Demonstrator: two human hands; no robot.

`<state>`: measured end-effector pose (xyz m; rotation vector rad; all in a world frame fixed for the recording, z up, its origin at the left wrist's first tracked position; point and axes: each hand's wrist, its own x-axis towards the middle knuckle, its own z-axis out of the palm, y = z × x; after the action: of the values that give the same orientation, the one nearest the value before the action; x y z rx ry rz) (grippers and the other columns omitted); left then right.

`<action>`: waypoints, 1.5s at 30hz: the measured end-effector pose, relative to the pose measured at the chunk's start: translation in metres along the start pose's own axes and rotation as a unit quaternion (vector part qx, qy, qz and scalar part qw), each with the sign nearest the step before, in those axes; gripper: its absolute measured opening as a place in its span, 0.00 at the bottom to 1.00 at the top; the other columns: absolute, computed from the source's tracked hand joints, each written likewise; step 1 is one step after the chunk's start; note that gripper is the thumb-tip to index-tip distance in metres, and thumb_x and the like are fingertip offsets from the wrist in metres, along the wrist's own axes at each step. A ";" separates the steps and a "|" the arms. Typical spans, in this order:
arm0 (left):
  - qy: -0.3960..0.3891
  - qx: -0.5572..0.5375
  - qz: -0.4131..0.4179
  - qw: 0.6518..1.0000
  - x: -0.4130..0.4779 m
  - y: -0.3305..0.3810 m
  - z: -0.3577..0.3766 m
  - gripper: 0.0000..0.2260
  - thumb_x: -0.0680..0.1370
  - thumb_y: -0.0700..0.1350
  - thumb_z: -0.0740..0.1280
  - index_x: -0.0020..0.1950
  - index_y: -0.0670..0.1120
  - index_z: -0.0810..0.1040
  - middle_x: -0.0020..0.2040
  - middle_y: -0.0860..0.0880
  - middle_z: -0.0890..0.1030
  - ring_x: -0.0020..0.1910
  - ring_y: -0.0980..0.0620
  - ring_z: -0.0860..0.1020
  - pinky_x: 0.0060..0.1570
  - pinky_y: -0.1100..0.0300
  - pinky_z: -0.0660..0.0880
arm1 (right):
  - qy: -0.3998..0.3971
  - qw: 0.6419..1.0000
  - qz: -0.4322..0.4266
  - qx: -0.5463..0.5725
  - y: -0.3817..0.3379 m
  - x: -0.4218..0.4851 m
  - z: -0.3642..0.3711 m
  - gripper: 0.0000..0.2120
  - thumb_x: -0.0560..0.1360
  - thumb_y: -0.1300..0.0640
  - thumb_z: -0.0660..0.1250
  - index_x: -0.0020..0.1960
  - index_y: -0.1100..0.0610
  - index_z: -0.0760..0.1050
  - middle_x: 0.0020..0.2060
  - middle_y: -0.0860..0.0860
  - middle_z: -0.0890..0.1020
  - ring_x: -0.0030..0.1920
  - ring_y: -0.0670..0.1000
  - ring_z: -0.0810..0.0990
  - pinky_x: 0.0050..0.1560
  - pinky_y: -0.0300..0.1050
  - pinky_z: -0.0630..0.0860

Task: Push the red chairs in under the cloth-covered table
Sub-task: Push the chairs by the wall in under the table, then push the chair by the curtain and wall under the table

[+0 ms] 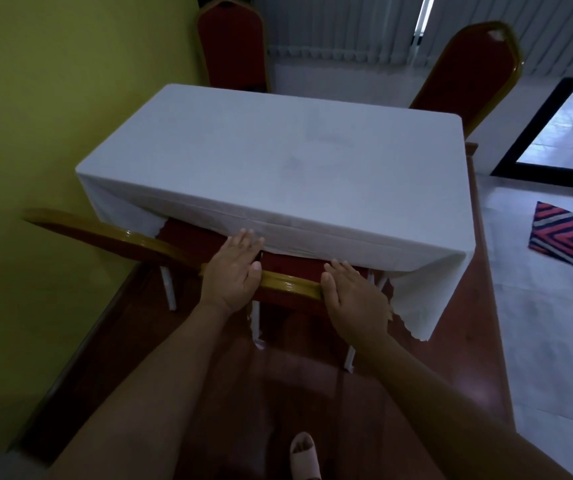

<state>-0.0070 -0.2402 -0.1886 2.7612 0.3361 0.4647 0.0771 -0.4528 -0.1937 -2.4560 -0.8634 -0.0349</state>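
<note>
A table under a white cloth fills the middle. On its near side a red chair with a gold frame stands with its seat partly under the cloth's hem. My left hand lies palm down over the left end of its top rail, fingers reaching the cloth. My right hand lies over the rail's right end. A second near red chair stands to the left, angled, seat partly under the cloth. Two more red chairs stand on the far side, one at the left and one at the right.
A yellow-green wall runs close along the left. Vertical blinds hang behind the table. A striped mat lies on the pale floor at the right, near a dark-framed doorway. My sandalled foot stands on the reddish floor below.
</note>
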 end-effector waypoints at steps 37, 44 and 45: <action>-0.042 0.130 -0.109 0.985 -0.007 0.237 0.098 0.31 0.78 0.56 0.36 0.76 0.42 0.54 0.77 0.44 0.55 0.76 0.49 0.49 0.73 0.48 0.39 | -0.226 0.961 0.002 -0.158 0.230 -0.062 -0.110 0.30 0.80 0.43 0.42 0.77 0.56 0.50 0.77 0.56 0.51 0.76 0.56 0.50 0.74 0.55 0.49; -0.155 0.091 -0.063 0.982 0.061 0.320 0.151 0.26 0.82 0.51 0.49 0.76 0.40 0.51 0.77 0.41 0.51 0.76 0.45 0.48 0.74 0.47 0.46 | -0.231 0.956 0.083 -0.161 0.308 -0.047 -0.171 0.29 0.81 0.43 0.46 0.78 0.55 0.48 0.78 0.55 0.49 0.77 0.57 0.48 0.74 0.56 0.48; -0.164 0.081 -0.054 0.982 0.073 0.332 0.158 0.26 0.82 0.51 0.50 0.76 0.40 0.50 0.78 0.41 0.49 0.76 0.45 0.48 0.74 0.47 0.46 | -0.230 0.955 0.094 -0.163 0.318 -0.041 -0.178 0.29 0.81 0.43 0.47 0.78 0.55 0.49 0.78 0.55 0.49 0.77 0.57 0.48 0.74 0.56 0.48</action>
<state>0.1743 -0.5680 -0.1946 2.8915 0.4547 -0.0491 0.2575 -0.7717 -0.2001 -2.9059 -0.8590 0.5217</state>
